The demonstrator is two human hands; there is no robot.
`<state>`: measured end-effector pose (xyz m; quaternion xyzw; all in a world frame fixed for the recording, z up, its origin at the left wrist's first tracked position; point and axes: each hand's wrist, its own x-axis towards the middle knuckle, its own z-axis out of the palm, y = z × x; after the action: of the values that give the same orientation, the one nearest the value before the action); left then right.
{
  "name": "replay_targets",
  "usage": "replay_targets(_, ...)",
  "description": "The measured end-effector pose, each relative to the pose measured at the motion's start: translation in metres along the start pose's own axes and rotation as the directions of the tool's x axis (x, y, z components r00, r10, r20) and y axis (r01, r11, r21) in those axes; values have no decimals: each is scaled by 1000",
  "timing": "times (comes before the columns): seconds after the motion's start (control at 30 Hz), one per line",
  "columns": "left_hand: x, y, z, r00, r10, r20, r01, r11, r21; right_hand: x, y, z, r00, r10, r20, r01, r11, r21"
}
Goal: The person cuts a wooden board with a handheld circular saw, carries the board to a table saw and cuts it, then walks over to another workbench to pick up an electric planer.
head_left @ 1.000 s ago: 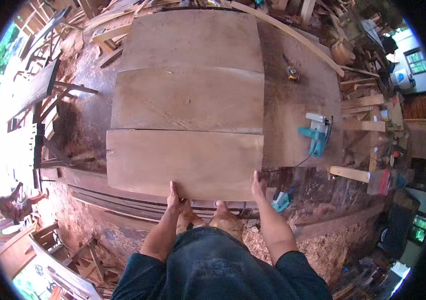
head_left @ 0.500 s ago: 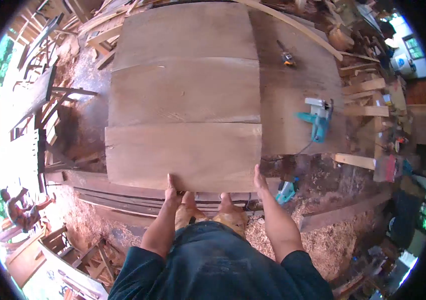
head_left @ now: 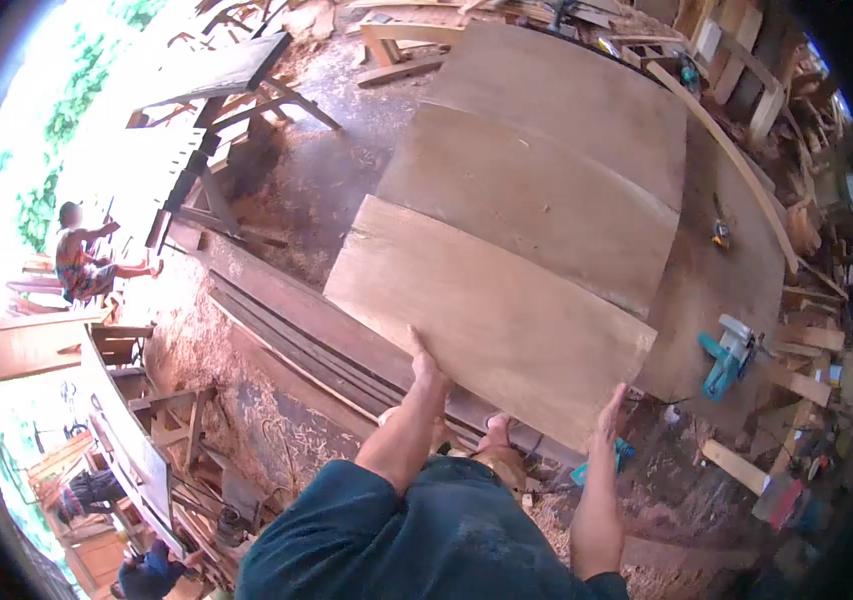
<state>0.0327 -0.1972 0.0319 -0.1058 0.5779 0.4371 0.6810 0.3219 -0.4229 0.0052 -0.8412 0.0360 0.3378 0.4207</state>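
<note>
The nearest wooden panel (head_left: pixel 491 315) lies at an angle in front of me, its far edge against a middle panel (head_left: pixel 536 205), with a third panel (head_left: pixel 571 95) beyond. My left hand (head_left: pixel 428 368) grips the near edge of the nearest panel, thumb on top and fingers hidden beneath. At that panel's right corner is my right hand (head_left: pixel 607 418), its fingers pressed together along the edge. A teal circular saw (head_left: pixel 727 357) rests on a larger sheet to the right. Part of another teal tool (head_left: pixel 606 460) shows beside my right wrist.
Long dark boards (head_left: pixel 296 335) run along the floor at left. A person (head_left: pixel 84 258) sits at the far left, and another person (head_left: pixel 149 575) is at the lower left. A yellow-black tool (head_left: pixel 720 233) and a long curved strip (head_left: pixel 731 150) lie at right. Shavings cover the floor.
The view has turned, so the panels now slant down to the right and more of the left side shows. Both hands remain at the nearest panel.
</note>
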Motion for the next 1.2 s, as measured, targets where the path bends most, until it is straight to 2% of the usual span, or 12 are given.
replay_targets(0.2, -8, -1, -19, 996, 1, 87, -1, 1000, -3, -59, -18, -24, 992, 59, -114, -29, 969, 245)
replay_targets(0.43, 37, 28, 70, 983, -19, 183, -71, 877, 475, -86, 16, 19, 916, 266, -299, -123, 898, 423)
replay_targets(0.53, 26, 22, 123, 847, 162, 506, -496, 583, 644, -141, -21, 77, 951, 302, 66, -236, 574, 784)
replay_targets(0.6, 45, -2, 95, 661, 351, 663, -750, 302, 589, -128, 17, 113, 942, 327, 76, -260, 566, 782)
replay_targets(0.77, -14, 45, -22, 891, 91, 445, -441, 410, 798, -157, 41, 188, 868, 394, 302, -458, 402, 793)
replay_targets(0.83, 0, 37, -102, 998, -30, 61, -20, 723, 691, -177, 39, 214, 839, 417, 349, -512, 389, 766)
replay_targets(0.9, -9, 32, -140, 879, -472, -59, 408, 685, 603, -183, 35, 224, 811, 421, 407, -578, 461, 674)
replay_targets(0.97, 18, 10, -150, 801, -583, 135, 408, 697, 589, -182, 20, 213, 719, 401, 568, -656, 662, 363)
replay_targets(1.03, 26, -7, -132, 701, -631, 333, 390, 730, 561, -166, -14, 184, 512, 149, 846, -138, 986, -91)
replay_targets(1.07, 21, -11, -120, 770, -570, 287, 360, 759, 542, -155, -30, 169, 465, -4, 885, 191, 977, -95)
replay_targets(1.13, 16, -14, -103, 888, -420, 187, 282, 819, 500, -118, -44, 147, 769, -325, 551, 443, 892, -92)
replay_targets(1.2, 34, 8, -106, 921, -346, 180, 200, 816, 543, -80, -65, 126, 864, -454, 218, 499, 833, -239)
